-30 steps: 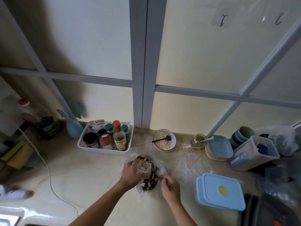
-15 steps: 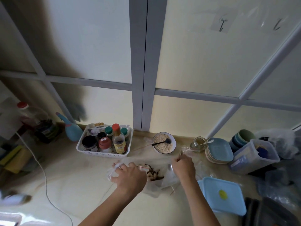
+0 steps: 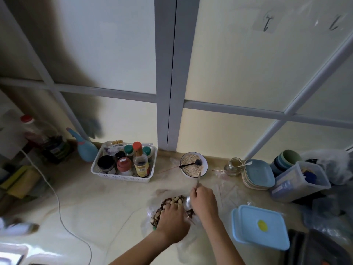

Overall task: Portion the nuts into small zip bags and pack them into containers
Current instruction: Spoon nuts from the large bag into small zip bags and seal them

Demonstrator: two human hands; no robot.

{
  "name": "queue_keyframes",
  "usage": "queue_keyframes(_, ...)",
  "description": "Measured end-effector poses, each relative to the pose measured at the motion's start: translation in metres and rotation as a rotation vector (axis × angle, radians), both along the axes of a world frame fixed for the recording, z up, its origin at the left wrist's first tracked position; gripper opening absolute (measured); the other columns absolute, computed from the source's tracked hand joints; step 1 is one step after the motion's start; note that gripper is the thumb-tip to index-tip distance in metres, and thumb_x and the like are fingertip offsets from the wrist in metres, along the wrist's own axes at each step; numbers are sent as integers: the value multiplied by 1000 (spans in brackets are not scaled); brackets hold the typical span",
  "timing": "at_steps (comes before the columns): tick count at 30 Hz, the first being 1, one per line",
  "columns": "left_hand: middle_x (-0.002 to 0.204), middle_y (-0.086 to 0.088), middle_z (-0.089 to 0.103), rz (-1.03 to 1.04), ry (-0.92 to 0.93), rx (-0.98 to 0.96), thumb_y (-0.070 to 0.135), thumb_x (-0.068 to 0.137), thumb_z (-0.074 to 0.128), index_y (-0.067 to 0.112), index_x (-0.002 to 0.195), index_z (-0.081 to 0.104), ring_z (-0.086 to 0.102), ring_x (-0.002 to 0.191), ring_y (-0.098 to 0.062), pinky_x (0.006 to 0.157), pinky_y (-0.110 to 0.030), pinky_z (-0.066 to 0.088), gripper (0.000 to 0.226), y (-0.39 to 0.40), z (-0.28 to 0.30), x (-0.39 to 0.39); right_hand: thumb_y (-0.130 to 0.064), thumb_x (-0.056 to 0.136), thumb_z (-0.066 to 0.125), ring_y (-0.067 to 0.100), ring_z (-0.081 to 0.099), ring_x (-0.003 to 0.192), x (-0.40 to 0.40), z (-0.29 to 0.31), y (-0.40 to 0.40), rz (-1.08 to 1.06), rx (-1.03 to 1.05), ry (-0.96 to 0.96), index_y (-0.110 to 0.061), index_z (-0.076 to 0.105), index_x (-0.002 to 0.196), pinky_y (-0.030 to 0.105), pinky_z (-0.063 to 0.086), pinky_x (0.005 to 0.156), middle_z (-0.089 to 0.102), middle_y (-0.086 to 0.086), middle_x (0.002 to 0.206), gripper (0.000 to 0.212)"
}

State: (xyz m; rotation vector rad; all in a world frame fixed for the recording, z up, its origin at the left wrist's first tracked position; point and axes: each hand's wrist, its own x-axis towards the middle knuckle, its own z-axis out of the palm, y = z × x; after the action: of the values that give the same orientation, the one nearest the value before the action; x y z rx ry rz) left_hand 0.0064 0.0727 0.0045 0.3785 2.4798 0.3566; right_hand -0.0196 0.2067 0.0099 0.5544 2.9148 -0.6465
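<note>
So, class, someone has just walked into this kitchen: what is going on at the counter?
A person is portioning nuts. The left hand rests on the open bag of nuts, steadying it on the counter. The right hand grips a metal spoon, its bowl at the nuts. A lidded blue container sits to the right, closed.

We see both forearms coming up from the bottom edge, bare, angled twd each other. Left hand (image 3: pixel 172 219) lies palm down, knuckles up, fingers (image 3: pixel 170 204) bent fwd & pressing down, wrist about level. Right hand (image 3: pixel 204 200) sits just beside it, nearly touching, fingers curled in a grip round a spoon (image 3: pixel 188 202) handle, wrist bent slightly inward
</note>
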Motion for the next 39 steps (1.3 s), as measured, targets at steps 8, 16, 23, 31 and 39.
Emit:
queue_keyframes(8, 141, -10, 56, 416, -195, 234, 29, 105, 43, 12, 140, 51, 54, 129, -27, 102, -30, 40, 40, -40, -10, -31, -27, 110, 38, 34, 67, 91, 19, -29, -14, -119, -311, 108, -2, 68, 88, 33, 39, 74, 73, 16, 86, 45)
queue_keyframes(16, 130, -13, 64, 105, 199, -175, 12, 99, 42, 9, 133, 60, 61, 120, -31, 105, -44, 44, 38, -45, -8, -41, -24, 106, 49, 28, 65, 74, 17, -28, 13, -270, -187, 305, -4, 68, 87, 32, 45, 63, 68, 10, 78, 33)
queue_keyframes(23, 127, 10, 62, 345, -1, 179, 30, 99, 49, 24, 130, 60, 62, 116, -21, 86, -25, 44, 34, -49, -13, -36, -26, 106, 49, 28, 70, 79, 20, -30, 7, -203, -250, 238, -8, 73, 96, 29, 42, 64, 73, 9, 77, 32)
queue_keyframes(31, 120, 12, 59, 334, -174, 248, 59, 78, 69, 37, 119, 51, 56, 110, -13, 87, -27, 43, 50, -56, -17, -27, -21, 103, 55, 26, 71, 78, 18, -42, -12, -103, -231, 341, -15, 74, 98, 35, 52, 68, 76, 5, 80, 20)
queue_keyframes(39, 109, 5, 62, 417, -211, 249, 45, 93, 60, 21, 119, 57, 58, 98, -13, 82, -22, 40, 36, -51, -12, -25, -23, 106, 49, 22, 65, 83, 15, -45, -16, -68, -138, 262, -16, 73, 106, 29, 48, 69, 71, 6, 89, 25)
